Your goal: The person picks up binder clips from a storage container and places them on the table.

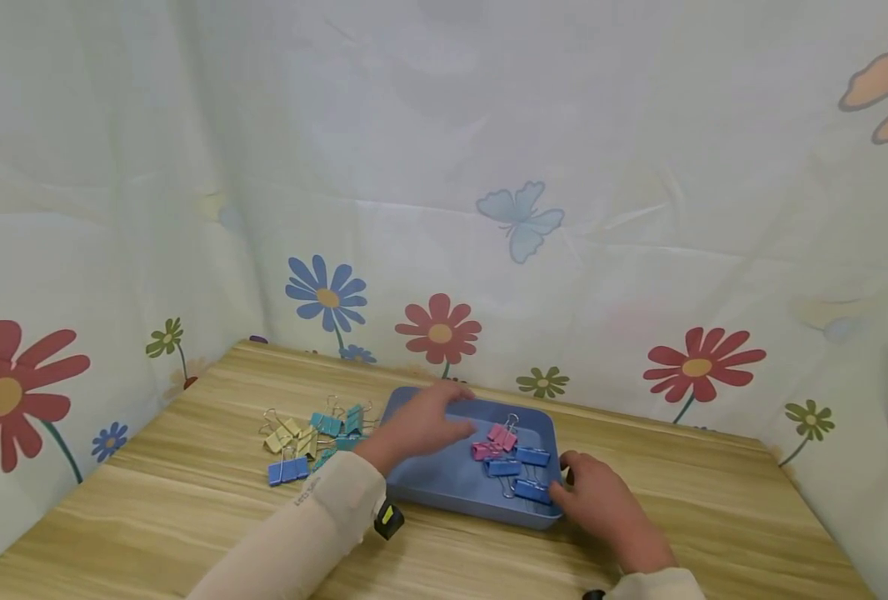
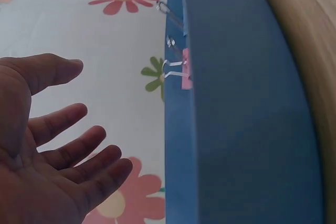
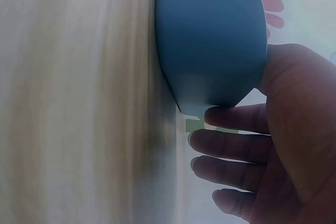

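Observation:
A blue tray stands on the wooden table. Pink binder clips and several blue binder clips lie in its right half. Over the tray's left part hovers my left hand. In the left wrist view the fingers of that left hand are spread, relaxed and hold nothing. My right hand pinches the tray's right end. In the right wrist view its thumb goes over the rim and the index finger touches the outer wall; the other fingers of the right hand extend below.
Left of the tray lies a loose group of yellow binder clips, teal binder clips and a blue binder clip. A flower-printed curtain hangs behind the wooden table. My left sleeve passes close to the loose clips.

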A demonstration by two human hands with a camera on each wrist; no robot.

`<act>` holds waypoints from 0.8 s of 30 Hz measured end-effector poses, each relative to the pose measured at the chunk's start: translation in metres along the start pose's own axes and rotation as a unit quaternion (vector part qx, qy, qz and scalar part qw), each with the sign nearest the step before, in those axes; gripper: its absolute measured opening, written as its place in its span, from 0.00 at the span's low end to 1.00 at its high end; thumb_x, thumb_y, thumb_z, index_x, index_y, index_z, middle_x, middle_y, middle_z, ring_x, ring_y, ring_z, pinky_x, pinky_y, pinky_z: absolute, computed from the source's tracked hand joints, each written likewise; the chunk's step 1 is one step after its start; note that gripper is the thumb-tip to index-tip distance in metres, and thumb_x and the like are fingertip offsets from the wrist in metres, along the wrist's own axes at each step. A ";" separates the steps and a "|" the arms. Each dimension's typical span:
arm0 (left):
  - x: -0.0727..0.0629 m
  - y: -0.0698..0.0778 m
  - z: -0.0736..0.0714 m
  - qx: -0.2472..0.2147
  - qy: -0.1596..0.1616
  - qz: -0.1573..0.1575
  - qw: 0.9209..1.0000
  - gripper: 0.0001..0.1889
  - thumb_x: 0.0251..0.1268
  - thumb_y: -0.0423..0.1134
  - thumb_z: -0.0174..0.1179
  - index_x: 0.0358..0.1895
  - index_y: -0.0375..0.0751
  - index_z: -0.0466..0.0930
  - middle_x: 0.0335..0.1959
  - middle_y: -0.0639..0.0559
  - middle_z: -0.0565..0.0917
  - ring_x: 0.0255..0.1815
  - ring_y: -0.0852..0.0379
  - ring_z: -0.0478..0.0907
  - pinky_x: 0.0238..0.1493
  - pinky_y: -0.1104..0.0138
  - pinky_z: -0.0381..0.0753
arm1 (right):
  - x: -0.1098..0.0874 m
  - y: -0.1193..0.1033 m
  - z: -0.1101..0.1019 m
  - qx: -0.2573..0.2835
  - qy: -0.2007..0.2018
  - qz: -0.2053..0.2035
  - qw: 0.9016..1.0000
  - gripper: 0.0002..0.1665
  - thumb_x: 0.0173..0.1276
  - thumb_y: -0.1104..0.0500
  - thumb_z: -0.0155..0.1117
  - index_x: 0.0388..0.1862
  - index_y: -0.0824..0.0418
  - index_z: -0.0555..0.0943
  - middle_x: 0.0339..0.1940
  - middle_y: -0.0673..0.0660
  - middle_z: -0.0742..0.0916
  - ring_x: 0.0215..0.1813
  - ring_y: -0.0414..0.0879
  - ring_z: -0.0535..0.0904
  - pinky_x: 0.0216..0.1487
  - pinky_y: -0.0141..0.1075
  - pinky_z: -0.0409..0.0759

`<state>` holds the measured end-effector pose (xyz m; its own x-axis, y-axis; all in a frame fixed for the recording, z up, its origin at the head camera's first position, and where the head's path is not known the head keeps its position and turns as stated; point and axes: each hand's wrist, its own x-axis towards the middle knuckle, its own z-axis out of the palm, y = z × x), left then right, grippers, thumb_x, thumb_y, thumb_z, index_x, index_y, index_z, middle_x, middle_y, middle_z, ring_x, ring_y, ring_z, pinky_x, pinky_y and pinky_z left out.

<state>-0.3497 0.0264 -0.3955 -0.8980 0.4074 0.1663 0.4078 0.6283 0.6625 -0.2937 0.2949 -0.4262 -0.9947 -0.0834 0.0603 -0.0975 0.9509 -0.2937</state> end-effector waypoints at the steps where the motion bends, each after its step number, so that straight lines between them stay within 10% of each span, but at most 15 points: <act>1: 0.000 0.002 0.002 0.001 -0.002 0.001 1.000 0.26 0.63 0.51 0.62 0.64 0.52 0.73 0.66 0.55 0.74 0.67 0.53 0.70 0.66 0.53 0.72 | 0.000 0.000 0.000 0.001 -0.001 0.001 1.000 0.23 0.60 0.52 0.64 0.48 0.66 0.79 0.35 0.56 0.83 0.35 0.46 0.76 0.42 0.47 0.80; 24: 0.017 0.012 0.051 0.016 -0.064 0.037 0.997 0.16 0.68 0.41 0.58 0.58 0.50 0.79 0.56 0.52 0.81 0.54 0.55 0.79 0.57 0.58 0.79 | -0.001 0.001 -0.002 0.007 0.004 -0.004 1.000 0.23 0.60 0.52 0.64 0.49 0.66 0.79 0.35 0.56 0.83 0.35 0.46 0.76 0.41 0.47 0.80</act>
<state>-0.3513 0.0748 -0.4224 -0.8377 0.5332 0.1182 0.4788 0.6130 0.6285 -0.2928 0.2964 -0.4249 -0.9935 -0.0887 0.0706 -0.1063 0.9460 -0.3061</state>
